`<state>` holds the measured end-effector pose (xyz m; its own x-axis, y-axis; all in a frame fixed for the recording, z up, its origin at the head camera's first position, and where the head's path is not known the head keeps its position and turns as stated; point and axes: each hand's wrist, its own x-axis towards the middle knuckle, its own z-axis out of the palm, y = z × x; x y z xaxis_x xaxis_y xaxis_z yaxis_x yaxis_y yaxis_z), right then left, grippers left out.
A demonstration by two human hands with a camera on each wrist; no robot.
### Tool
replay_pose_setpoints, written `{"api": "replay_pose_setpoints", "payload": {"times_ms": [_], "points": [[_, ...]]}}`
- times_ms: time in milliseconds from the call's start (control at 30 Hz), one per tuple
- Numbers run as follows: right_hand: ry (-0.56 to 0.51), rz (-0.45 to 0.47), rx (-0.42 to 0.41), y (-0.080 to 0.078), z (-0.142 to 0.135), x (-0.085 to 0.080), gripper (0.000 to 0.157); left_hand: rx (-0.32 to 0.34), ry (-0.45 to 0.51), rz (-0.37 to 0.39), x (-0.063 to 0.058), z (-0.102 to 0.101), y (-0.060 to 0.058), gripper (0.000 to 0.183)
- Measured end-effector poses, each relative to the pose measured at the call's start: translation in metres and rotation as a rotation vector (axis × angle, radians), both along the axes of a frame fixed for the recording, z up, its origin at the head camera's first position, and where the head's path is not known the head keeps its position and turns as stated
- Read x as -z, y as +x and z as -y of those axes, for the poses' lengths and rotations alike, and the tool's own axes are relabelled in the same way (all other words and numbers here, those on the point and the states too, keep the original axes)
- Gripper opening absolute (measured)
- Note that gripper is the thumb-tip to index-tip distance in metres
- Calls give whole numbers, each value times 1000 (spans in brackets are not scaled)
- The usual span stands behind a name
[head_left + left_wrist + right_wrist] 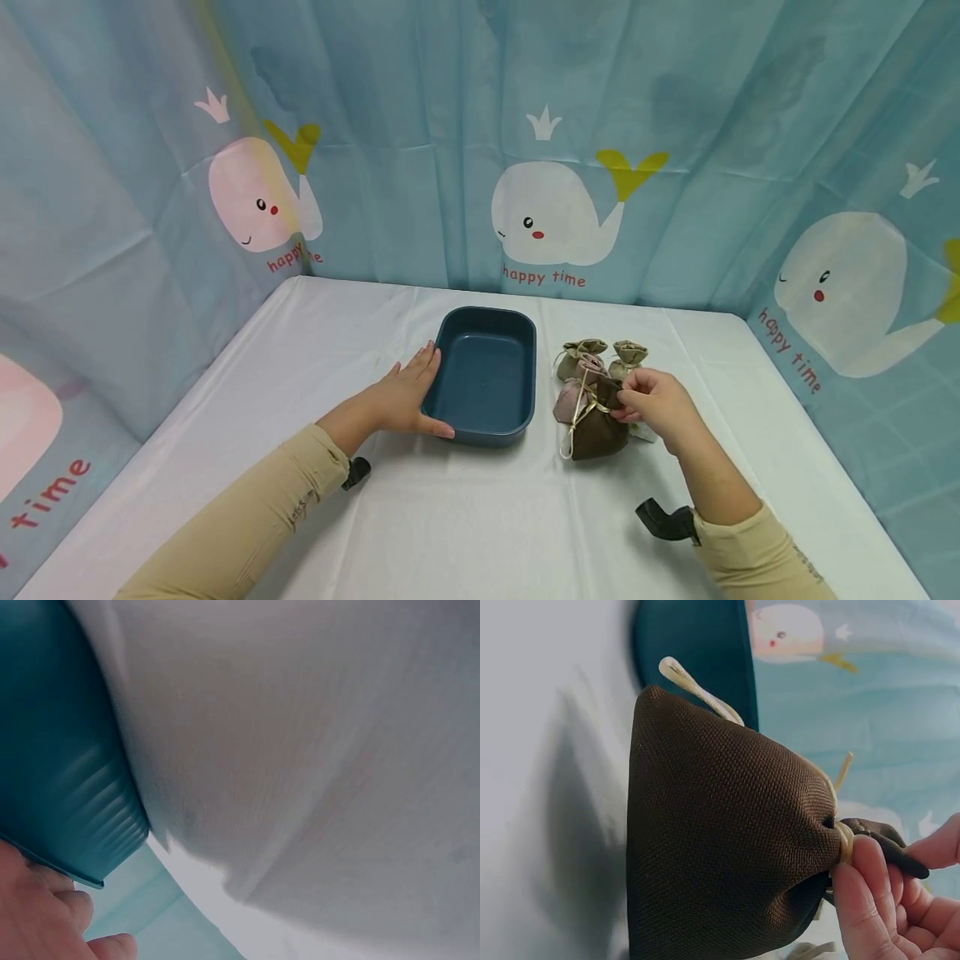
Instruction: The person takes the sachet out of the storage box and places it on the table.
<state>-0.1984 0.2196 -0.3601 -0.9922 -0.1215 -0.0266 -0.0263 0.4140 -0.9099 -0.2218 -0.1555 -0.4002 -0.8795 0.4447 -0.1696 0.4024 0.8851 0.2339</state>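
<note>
My left hand point(408, 393) rests against the left side of a dark blue rectangular tub point(483, 375), fingers straight along its rim and thumb at the near corner. In the left wrist view, the tub's ribbed outer wall point(90, 787) shows beside the fingers. My right hand point(651, 404) pinches the gathered neck of a dark brown drawstring pouch point(597, 435). Its pale cord is tied round the neck, with a loop hanging free. The right wrist view shows the full woven body of the brown pouch point(720, 832), thumb and fingers closed at its top.
Several other small pouches cluster behind the brown one, among them an olive pouch point(628, 357) and a pink pouch point(568, 403). A white cloth point(465, 533) covers the table. A light blue curtain point(420, 167) with whale prints hangs behind and at both sides.
</note>
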Motion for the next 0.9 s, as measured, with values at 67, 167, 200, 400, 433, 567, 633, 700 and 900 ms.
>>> {"api": "replay_pose_setpoints", "payload": {"times_ms": [67,167,200,400,433,567,633,700,900], "points": [[2,2,5,0,0,2,10,-1,-2,2,0,-1,0,132],[6,3,8,-1,0,4,10,-3,-6,4,-1,-1,0,132],[7,5,8,-1,-1,5,10,-4,-5,6,-1,-1,0,132],[17,22,19,-1,-2,12,10,-10,-3,10,-2,-2,1,132],[20,25,20,-1,-2,13,10,-10,-5,10,-2,-2,1,132],[19,44,18,-2,-1,19,9,-4,-9,7,-2,-2,1,132],[12,51,17,-2,-1,22,9,-3,-9,6,-2,-1,1,132],[12,53,15,-2,0,24,9,-2,-9,5,-2,-2,1,131],[32,56,-7,-4,0,25,8,-6,-4,9,-1,-1,0,131]]}}
